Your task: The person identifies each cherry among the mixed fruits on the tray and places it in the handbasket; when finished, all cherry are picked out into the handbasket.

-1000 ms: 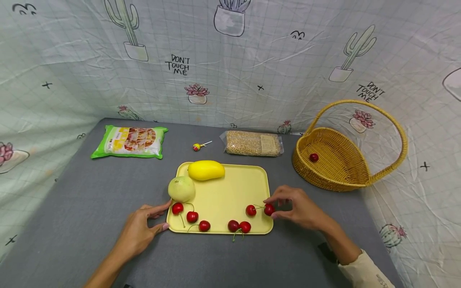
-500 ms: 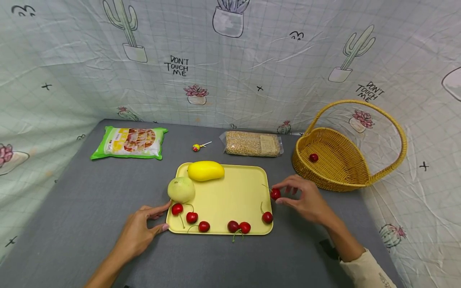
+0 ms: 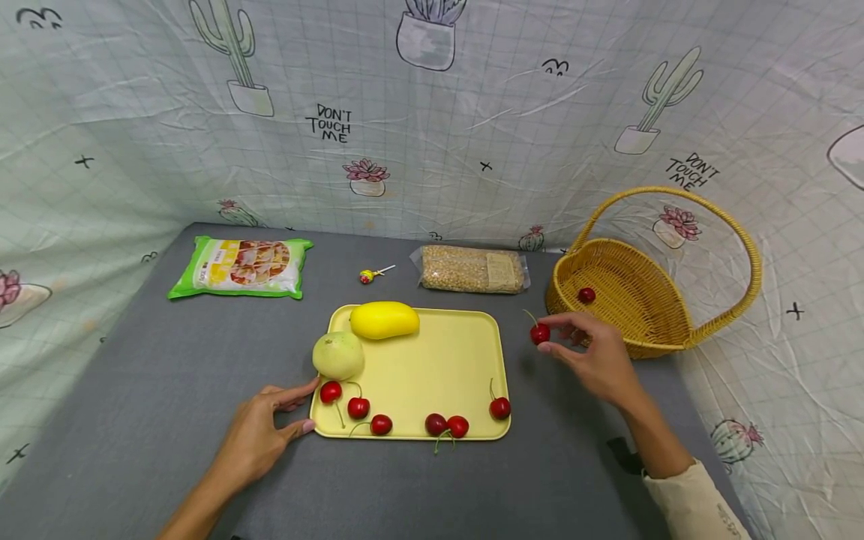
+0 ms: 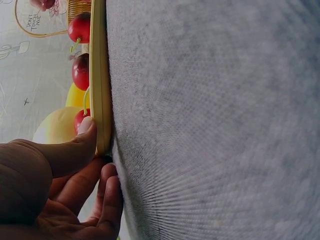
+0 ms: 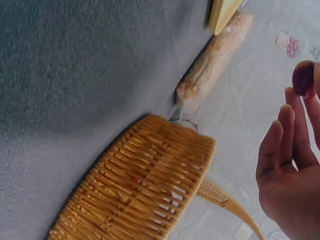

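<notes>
In the head view my right hand (image 3: 597, 356) pinches a red cherry (image 3: 540, 334) between thumb and fingertips, its stem pointing up. The hand is held right of the tray, in front of the wicker basket (image 3: 624, 300). The right wrist view shows that same cherry (image 5: 303, 78) at the fingertips, away from the basket wall. My left hand (image 3: 259, 431) holds the left corner of the yellow tray (image 3: 439, 360), with the thumb (image 4: 82, 137) against its rim. On the tray lie several cherries (image 3: 381, 424), a pale green round fruit (image 3: 338, 355) and a yellow mango (image 3: 385, 321).
One cherry (image 3: 586, 295) lies inside the basket, whose tall handle (image 3: 752, 262) arches up on the right. Behind the tray are a green snack bag (image 3: 241, 267), a lollipop (image 3: 367, 276) and a clear bag of yellowish grains (image 3: 470, 269). A printed cloth hangs behind the grey table.
My right hand has lifted one cherry off the tray's right side and carried it up and right towards the basket. Another cherry stays at the tray's right edge. My left hand keeps its place.
</notes>
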Demonstrator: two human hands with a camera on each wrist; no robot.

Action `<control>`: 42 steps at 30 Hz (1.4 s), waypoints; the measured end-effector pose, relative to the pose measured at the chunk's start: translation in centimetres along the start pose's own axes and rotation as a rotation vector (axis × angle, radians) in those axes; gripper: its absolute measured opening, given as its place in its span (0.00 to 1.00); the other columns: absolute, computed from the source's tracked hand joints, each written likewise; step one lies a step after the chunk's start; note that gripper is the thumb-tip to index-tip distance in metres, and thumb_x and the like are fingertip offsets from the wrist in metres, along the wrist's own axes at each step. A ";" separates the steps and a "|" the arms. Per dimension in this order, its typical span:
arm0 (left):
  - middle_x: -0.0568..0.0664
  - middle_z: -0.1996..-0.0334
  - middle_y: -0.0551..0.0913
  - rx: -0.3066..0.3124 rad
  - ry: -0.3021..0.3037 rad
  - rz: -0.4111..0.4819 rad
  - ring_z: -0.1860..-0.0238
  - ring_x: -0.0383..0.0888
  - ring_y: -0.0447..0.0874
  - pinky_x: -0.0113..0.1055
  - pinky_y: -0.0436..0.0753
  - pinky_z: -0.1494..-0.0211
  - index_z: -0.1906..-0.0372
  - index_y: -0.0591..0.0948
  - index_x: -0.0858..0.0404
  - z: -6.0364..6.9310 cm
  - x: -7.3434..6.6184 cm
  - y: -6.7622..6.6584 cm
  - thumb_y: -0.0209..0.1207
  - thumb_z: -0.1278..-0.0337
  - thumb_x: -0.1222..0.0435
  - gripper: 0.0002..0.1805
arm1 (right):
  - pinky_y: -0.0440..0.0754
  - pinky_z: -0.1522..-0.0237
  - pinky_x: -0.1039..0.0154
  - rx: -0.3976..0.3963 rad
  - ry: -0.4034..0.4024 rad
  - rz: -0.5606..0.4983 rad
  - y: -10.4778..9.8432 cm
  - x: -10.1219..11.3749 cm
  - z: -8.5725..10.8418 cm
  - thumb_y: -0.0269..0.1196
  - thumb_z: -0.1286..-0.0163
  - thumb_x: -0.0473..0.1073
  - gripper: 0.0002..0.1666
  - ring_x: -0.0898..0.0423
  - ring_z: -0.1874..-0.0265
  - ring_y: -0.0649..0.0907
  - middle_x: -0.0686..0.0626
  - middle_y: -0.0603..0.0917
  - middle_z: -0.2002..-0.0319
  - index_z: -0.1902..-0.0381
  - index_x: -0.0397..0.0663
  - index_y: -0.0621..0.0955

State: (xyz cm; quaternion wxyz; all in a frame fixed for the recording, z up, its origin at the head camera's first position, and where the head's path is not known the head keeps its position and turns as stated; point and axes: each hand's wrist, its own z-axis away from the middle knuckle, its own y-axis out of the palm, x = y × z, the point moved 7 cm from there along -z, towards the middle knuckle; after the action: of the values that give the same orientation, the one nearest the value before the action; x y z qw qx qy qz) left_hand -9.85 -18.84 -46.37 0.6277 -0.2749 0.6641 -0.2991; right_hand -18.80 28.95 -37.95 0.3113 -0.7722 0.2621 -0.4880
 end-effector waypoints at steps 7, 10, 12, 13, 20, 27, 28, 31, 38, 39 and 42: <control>0.49 0.53 0.89 0.012 -0.009 0.000 0.53 0.46 0.87 0.44 0.85 0.49 0.35 0.87 0.54 0.0 0.1 0.1 0.82 0.54 0.68 0.35 | 0.78 0.63 0.72 -0.079 0.023 -0.012 -1.0 -1.3 -0.3 0.79 0.38 0.37 0.24 0.58 0.64 0.81 0.51 0.88 0.57 0.43 0.55 0.89; 0.49 0.53 0.90 0.011 -0.008 0.000 0.53 0.46 0.87 0.45 0.86 0.49 0.35 0.87 0.54 0.0 0.1 0.1 0.81 0.54 0.68 0.35 | 0.78 0.63 0.75 -0.109 0.037 -0.005 -1.4 -1.8 -0.4 0.79 0.38 0.37 0.24 0.61 0.65 0.81 0.50 0.87 0.58 0.44 0.55 0.90; 0.49 0.53 0.90 0.007 -0.004 0.000 0.53 0.46 0.87 0.44 0.86 0.49 0.35 0.87 0.54 0.0 0.1 0.1 0.82 0.54 0.68 0.35 | 0.78 0.63 0.77 -0.126 0.044 -0.006 -1.7 -2.1 -0.5 0.79 0.38 0.36 0.23 0.63 0.65 0.81 0.48 0.87 0.58 0.44 0.53 0.90; 0.49 0.53 0.90 0.006 0.000 0.000 0.53 0.46 0.87 0.44 0.86 0.49 0.35 0.87 0.54 0.0 0.1 0.1 0.82 0.54 0.68 0.35 | 0.78 0.63 0.77 -0.133 0.048 -0.005 -1.8 -2.3 -0.6 0.79 0.38 0.36 0.23 0.63 0.66 0.81 0.48 0.87 0.58 0.45 0.52 0.90; 0.49 0.52 0.90 0.000 0.009 0.003 0.53 0.46 0.88 0.43 0.86 0.49 0.35 0.87 0.54 0.0 0.2 0.1 0.82 0.55 0.68 0.35 | 0.76 0.64 0.79 -0.215 0.079 0.007 -2.8 -3.6 -1.1 0.78 0.37 0.35 0.20 0.58 0.65 0.80 0.45 0.88 0.55 0.46 0.47 0.89; 0.49 0.53 0.90 0.004 0.001 0.001 0.53 0.46 0.88 0.45 0.86 0.48 0.35 0.87 0.54 0.0 0.2 0.2 0.82 0.55 0.68 0.36 | 0.76 0.64 0.79 -0.316 0.112 0.043 -4.1 -4.8 -1.5 0.79 0.36 0.38 0.19 0.60 0.64 0.80 0.44 0.89 0.55 0.48 0.46 0.90; 0.49 0.53 0.90 0.003 0.001 0.000 0.53 0.46 0.88 0.46 0.86 0.48 0.35 0.87 0.54 0.0 0.2 0.2 0.82 0.55 0.68 0.36 | 0.75 0.64 0.79 -0.326 0.116 0.048 -4.3 -5.0 -1.5 0.79 0.36 0.39 0.18 0.58 0.64 0.81 0.44 0.89 0.55 0.48 0.46 0.90; 0.49 0.53 0.90 -0.001 0.002 -0.004 0.53 0.47 0.88 0.45 0.86 0.48 0.35 0.87 0.54 0.0 0.2 0.2 0.82 0.55 0.68 0.36 | 0.75 0.65 0.79 -0.344 0.122 0.062 -4.6 -5.4 -1.7 0.79 0.37 0.39 0.19 0.52 0.64 0.81 0.42 0.89 0.56 0.48 0.45 0.90; 0.49 0.53 0.90 -0.006 0.009 -0.008 0.53 0.47 0.88 0.44 0.86 0.49 0.35 0.87 0.54 0.0 0.1 0.1 0.82 0.55 0.68 0.36 | 0.73 0.65 0.81 -0.352 0.138 0.086 -5.3 -6.4 -2.2 0.79 0.36 0.39 0.20 0.57 0.65 0.80 0.41 0.89 0.56 0.47 0.44 0.90; 0.49 0.53 0.90 -0.006 0.010 -0.008 0.53 0.47 0.88 0.44 0.86 0.49 0.35 0.87 0.54 0.0 0.1 0.1 0.82 0.55 0.68 0.36 | 0.73 0.65 0.81 -0.348 0.145 0.090 -5.4 -6.5 -2.3 0.79 0.36 0.39 0.20 0.56 0.64 0.80 0.41 0.89 0.56 0.46 0.44 0.89; 0.49 0.53 0.90 -0.006 0.013 -0.011 0.53 0.47 0.88 0.44 0.86 0.49 0.35 0.87 0.54 0.0 0.1 0.1 0.82 0.56 0.68 0.36 | 0.70 0.65 0.82 -0.331 0.171 0.110 -5.6 -7.1 -2.6 0.78 0.35 0.42 0.20 0.54 0.64 0.80 0.40 0.89 0.54 0.46 0.45 0.89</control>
State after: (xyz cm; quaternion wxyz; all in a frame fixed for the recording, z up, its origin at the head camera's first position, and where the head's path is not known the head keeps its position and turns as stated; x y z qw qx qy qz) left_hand -9.87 -18.86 -46.54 0.6207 -0.2784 0.6677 -0.3023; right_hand -23.34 37.12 -37.12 0.1826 -0.7533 0.4060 -0.4841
